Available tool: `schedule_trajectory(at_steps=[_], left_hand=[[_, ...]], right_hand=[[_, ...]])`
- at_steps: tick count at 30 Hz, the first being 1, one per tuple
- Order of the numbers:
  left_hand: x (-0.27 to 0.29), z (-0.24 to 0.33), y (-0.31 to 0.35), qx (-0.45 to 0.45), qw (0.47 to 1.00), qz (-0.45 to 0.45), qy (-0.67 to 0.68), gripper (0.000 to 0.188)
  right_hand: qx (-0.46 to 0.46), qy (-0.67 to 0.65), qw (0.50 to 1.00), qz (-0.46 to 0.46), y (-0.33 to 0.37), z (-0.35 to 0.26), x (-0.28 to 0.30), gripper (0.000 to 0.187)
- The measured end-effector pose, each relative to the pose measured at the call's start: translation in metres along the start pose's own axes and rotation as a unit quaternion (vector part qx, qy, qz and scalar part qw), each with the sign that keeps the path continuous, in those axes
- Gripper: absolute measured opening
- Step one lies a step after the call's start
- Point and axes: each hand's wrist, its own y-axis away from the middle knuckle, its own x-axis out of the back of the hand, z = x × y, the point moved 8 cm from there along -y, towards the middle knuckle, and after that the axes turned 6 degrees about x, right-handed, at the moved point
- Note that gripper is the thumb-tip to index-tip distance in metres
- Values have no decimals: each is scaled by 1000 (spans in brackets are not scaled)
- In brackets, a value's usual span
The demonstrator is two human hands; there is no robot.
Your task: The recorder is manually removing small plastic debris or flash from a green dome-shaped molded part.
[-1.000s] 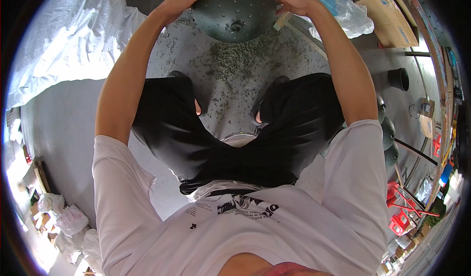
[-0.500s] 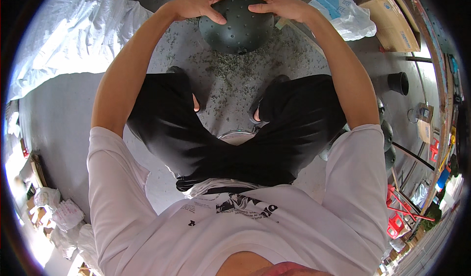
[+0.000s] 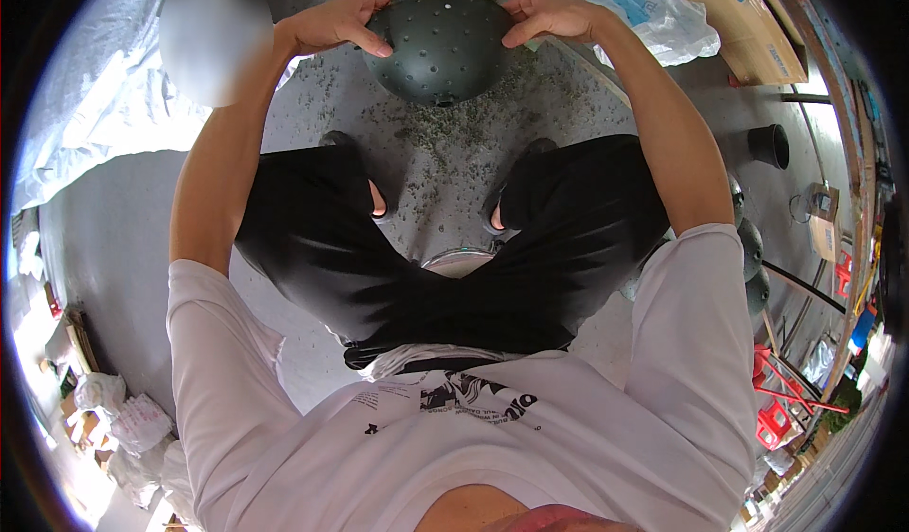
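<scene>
Between my two hands is a dark green, rounded dome or ball, dotted with small round studs or holes and with one larger dark spot at its lower edge. My left hand grips its left side, thumb on the near surface. On the opposite side my right hand holds it with thumb and fingers against the edge. The far side of the dome and some of my fingertips are hidden. Both arms reach out beyond my knees.
Small dark scraps litter the grey floor between my feet. White sheeting lies at the left. A cardboard box, clear plastic bag and black bucket stand right. More green balls sit beside my right elbow.
The dome has shifted slightly left and turned, showing more of its studded surface. My left hand has moved left and my right hand has slid outward to the dome's right side.
</scene>
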Motion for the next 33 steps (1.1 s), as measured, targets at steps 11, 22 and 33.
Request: schedule_trajectory(at_steps=[11,22,33], left_hand=[[-9,-8,-3,149,981,61,-105,86],[-5,-17,-20,8,996,77,-51,67],[16,-15,-9,-3,984,162,-69,80]], right_hand=[[47,23,998,30,-3,-40,-4,57],[106,-13,992,74,-11,-40,1,50],[-7,-33,994,103,-8,-3,12,59]])
